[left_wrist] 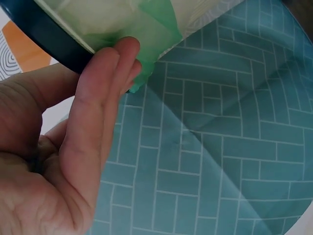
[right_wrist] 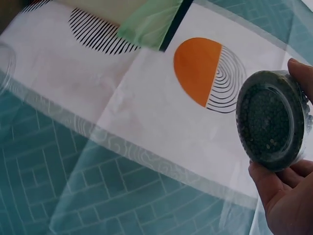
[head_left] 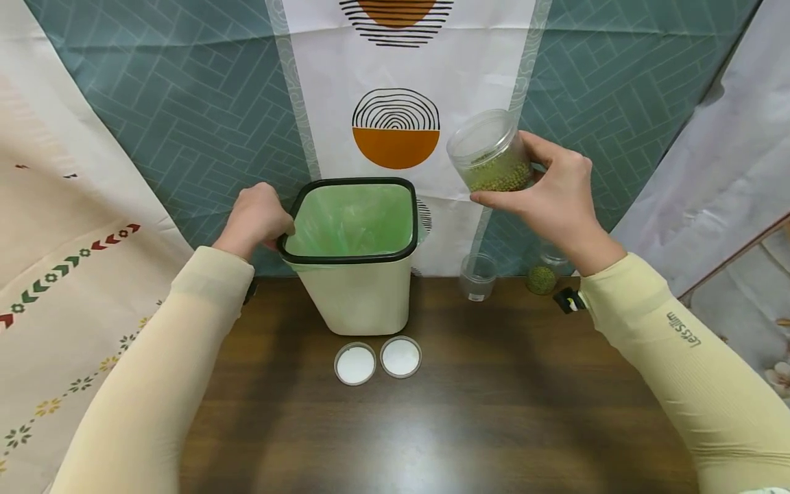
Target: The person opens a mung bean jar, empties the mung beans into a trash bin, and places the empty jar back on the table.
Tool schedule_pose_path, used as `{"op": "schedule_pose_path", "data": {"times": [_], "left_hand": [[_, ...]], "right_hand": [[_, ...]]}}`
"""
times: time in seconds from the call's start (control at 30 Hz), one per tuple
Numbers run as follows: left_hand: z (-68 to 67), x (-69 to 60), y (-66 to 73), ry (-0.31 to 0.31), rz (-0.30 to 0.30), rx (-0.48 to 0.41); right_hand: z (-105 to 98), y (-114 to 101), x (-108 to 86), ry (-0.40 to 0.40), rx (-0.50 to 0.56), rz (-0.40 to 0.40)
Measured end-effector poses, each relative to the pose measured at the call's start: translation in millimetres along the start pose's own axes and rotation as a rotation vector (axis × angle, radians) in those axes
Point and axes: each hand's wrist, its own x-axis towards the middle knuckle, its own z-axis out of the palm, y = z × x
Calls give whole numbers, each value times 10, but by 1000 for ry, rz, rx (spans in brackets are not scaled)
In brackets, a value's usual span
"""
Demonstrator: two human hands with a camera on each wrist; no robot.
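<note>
My right hand (head_left: 558, 189) grips a clear plastic jar (head_left: 487, 154) from its right side, thumb below and fingers behind. The open-topped jar is tilted toward the left, with small green beans (head_left: 503, 175) lying in its lower part. In the right wrist view the jar's base (right_wrist: 268, 120) faces the camera, beans showing through it. My left hand (head_left: 256, 216) holds the black rim (head_left: 345, 259) of a cream bin (head_left: 364, 295) at its left side. A green bag (head_left: 352, 213) lines the bin. From the left wrist, the fingers (left_wrist: 95, 93) lie along the bin's outside.
Two clear round lids with white centres, a left one (head_left: 355, 364) and a right one (head_left: 401, 357), lie before the bin on the dark wooden table (head_left: 481, 412). Behind stand a clear jar (head_left: 478, 278) and another jar with green beans (head_left: 543, 278), against a patterned cloth (head_left: 204, 103).
</note>
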Motion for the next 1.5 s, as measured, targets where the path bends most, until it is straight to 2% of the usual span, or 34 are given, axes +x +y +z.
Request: {"op": "schedule_pose_path", "data": {"times": [0.13, 0.3, 0.53, 0.9, 1.17, 1.5], "left_hand": [[-11, 8, 16, -8, -5, 3], [-41, 25, 1, -44, -27, -15], [-41, 33, 11, -62, -37, -14], [-33, 33, 63, -55, -47, 9], [-23, 16, 39, -45, -46, -5], [-20, 0, 35, -22, -47, -9]], "right_hand": [[-2, 13, 124, -30, -69, -17], [16, -48, 245, -70, -97, -21], [107, -65, 363, -151, -163, -46], [188, -214, 544, -268, -301, -221], [311, -304, 627, -317, -383, -305], [430, -362, 666, -358, -418, -371]]}}
